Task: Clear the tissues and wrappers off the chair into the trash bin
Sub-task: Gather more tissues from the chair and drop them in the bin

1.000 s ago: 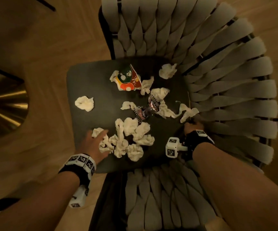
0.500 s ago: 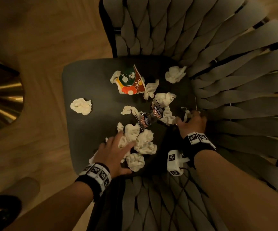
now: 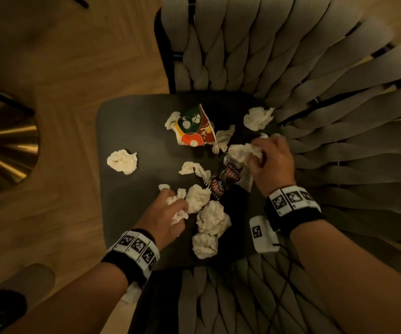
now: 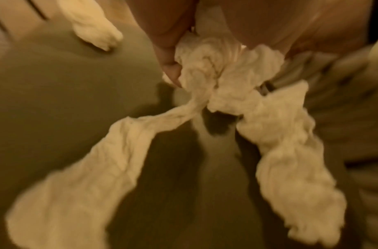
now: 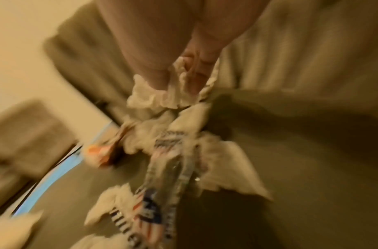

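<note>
On the chair's dark seat (image 3: 132,131) both hands gather: left hand (image 3: 164,216) bunches crumpled tissues (image 4: 215,74), right hand (image 3: 273,165) pinches another wad (image 3: 244,151) beside crinkly wrappers (image 3: 221,183). Featherlight, soft, compressible; best scooped in bunches, since loose ends probably slip

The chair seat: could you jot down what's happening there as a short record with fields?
left hand: grips crumpled tissues near the front of the seat
right hand: grips a tissue wad by the woven backrest
loose tissue: alone on the seat's left side
colourful wrapper: lies toward the back
striped wrapper: between the hands
chair seat: dark cushion, litter remaining
trash bin: not identifiable
</note>
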